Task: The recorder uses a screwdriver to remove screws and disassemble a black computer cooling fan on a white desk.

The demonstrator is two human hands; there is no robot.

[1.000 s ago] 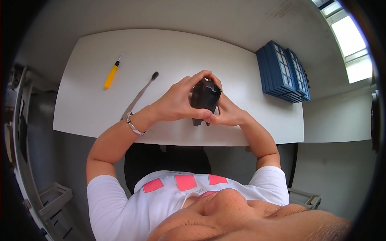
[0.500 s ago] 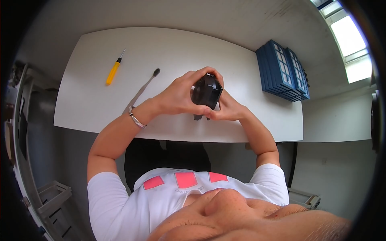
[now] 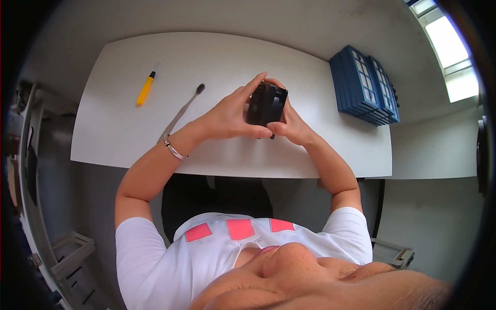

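A black, boxy plastic device (image 3: 266,104) is held up over the near middle of the table between both my hands; its exact kind does not show. My left hand (image 3: 231,114) grips its left side, thumb along the near edge and fingers over the far side. Around the right side wraps my right hand (image 3: 295,124), its thumb pressed near the lower corner. To the left lies a brush with a dark bristled head (image 3: 200,89), its handle running toward my left wrist. Farther left rests a screwdriver with a yellow and black handle (image 3: 145,92).
The white table (image 3: 119,132) stands against a wall. At its right end are stacked blue cases with pale windowed fronts (image 3: 361,85). A grey shelf cart (image 3: 72,253) is on the floor at the left. A silver bracelet (image 3: 175,150) circles my left wrist.
The black device has been turned and tilted in my hands, now showing a squarer face. My left fingers have lifted and shifted along its far edge. Both hands still hold it.
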